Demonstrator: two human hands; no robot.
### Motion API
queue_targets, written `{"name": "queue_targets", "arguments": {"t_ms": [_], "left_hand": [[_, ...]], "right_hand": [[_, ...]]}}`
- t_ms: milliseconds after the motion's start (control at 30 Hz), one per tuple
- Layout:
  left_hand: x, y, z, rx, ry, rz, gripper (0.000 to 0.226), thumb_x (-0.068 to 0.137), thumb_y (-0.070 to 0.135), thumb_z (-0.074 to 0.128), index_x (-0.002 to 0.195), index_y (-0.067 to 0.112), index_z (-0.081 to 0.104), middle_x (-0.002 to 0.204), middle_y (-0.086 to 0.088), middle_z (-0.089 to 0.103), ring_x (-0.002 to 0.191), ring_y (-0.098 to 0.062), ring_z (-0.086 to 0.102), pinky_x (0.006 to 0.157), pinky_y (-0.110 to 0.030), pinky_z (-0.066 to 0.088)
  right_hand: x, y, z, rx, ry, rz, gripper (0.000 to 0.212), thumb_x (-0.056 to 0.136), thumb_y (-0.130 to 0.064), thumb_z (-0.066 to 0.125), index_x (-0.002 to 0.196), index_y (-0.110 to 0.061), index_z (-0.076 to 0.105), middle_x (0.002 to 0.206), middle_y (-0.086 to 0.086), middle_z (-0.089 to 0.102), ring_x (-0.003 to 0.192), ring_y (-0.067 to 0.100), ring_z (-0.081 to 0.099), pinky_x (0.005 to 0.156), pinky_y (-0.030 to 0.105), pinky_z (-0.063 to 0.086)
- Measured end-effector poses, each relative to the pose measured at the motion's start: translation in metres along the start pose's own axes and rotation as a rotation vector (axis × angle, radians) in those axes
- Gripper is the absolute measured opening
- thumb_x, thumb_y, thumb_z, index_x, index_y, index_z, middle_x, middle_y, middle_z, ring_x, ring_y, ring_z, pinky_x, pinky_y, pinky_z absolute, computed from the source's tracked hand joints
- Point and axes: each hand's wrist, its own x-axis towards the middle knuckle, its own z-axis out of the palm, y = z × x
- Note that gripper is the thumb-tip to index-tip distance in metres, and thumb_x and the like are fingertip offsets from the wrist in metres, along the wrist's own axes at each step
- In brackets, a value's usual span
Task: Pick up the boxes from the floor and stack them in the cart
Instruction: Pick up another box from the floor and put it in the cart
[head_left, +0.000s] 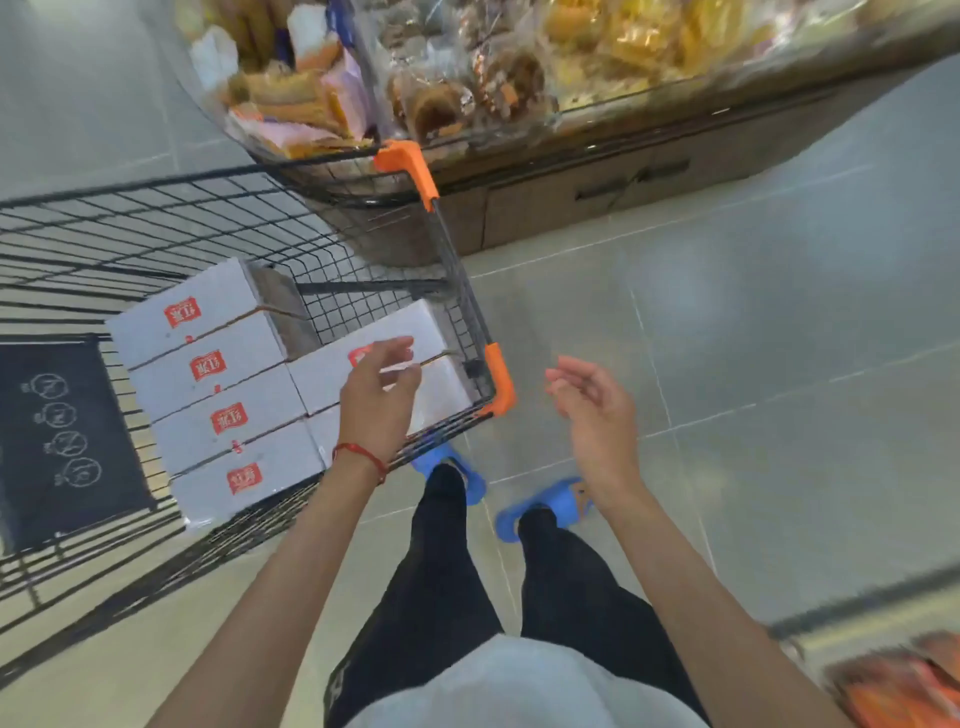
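- The black wire cart (470, 304) takes up the left half of the frame. It has orange corner guards (500, 378) on the side nearest the person.
- Inside it are white boxes (208, 395) with red labels. Four sit side by side in a neat row, and at least two more lie crosswise to the right of that row.
- A dark panel (62, 441) with chalky doodles sits at the cart's far left.
- The left hand (379, 395) is right over the crosswise boxes with its fingers loosely curled, gripping nothing. I honestly can't tell if the fingertips touch the cardboard.
- There's a red string (361, 457) round that wrist.
- The right hand (592, 405) is off to the right of the cart, over bare floor (779, 338). It's relaxed and holding nothing, well apart from any box.
- That left hand covers part of the crosswise boxes and one of their labels.
- The display counter (545, 208) across the top holds bagged baked stuff, too smeared to identify.
- Blue slippers (550, 501) peek out at lower centre.
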Motion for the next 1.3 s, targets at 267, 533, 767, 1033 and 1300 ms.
{"name": "queue_targets", "arguments": {"t_ms": [267, 533, 767, 1033, 1300], "left_hand": [[-0.056, 0.075, 0.153, 0.079, -0.213, 0.151, 0.023, 0.095, 0.011, 0.06, 0.116, 0.019, 0.066, 0.108, 0.007, 0.07, 0.088, -0.005, 0.062, 0.083, -0.014, 0.049], [-0.11, 0.148, 0.328, 0.249, -0.5, 0.338, 0.026, 0.095, 0.003, 0.059, 0.108, 0.025, 0.063, 0.105, 0.001, 0.066, 0.079, -0.005, 0.057, 0.068, -0.017, 0.046], [-0.14, 0.22, 0.467, 0.348, -0.732, 0.434, 0.027, 0.093, 0.001, 0.061, 0.108, 0.023, 0.064, 0.106, 0.002, 0.067, 0.088, -0.015, 0.06, 0.079, -0.027, 0.046], [-0.146, 0.297, 0.636, 0.435, -0.928, 0.44, 0.03, 0.094, -0.001, 0.058, 0.113, 0.022, 0.063, 0.104, 0.006, 0.066, 0.085, -0.009, 0.059, 0.069, -0.017, 0.043], [-0.169, 0.371, 0.787, 0.503, -1.071, 0.476, 0.032, 0.093, 0.003, 0.059, 0.108, 0.03, 0.064, 0.106, 0.005, 0.069, 0.089, -0.011, 0.063, 0.07, -0.02, 0.045]], "right_hand": [[-0.001, 0.015, -0.163, 0.17, 0.086, 0.055, 0.02, 0.097, -0.008, 0.065, 0.104, -0.025, 0.07, 0.111, 0.005, 0.075, 0.102, 0.012, 0.069, 0.096, 0.032, 0.053], [0.004, 0.028, -0.351, 0.25, 0.326, 0.043, 0.016, 0.095, -0.013, 0.066, 0.103, -0.026, 0.07, 0.104, 0.007, 0.076, 0.092, 0.014, 0.068, 0.087, 0.03, 0.048], [0.008, 0.006, -0.484, 0.494, 0.631, 0.036, 0.017, 0.098, -0.006, 0.061, 0.111, -0.015, 0.067, 0.106, 0.009, 0.072, 0.088, 0.016, 0.066, 0.08, 0.027, 0.05], [0.057, -0.026, -0.598, 0.587, 0.797, 0.081, 0.017, 0.097, -0.007, 0.063, 0.102, -0.022, 0.069, 0.109, 0.013, 0.073, 0.083, 0.011, 0.067, 0.083, 0.03, 0.052], [0.103, -0.058, -0.719, 0.709, 0.91, 0.124, 0.017, 0.096, -0.013, 0.066, 0.112, -0.016, 0.071, 0.114, 0.01, 0.073, 0.092, 0.015, 0.069, 0.088, 0.032, 0.055]]}}
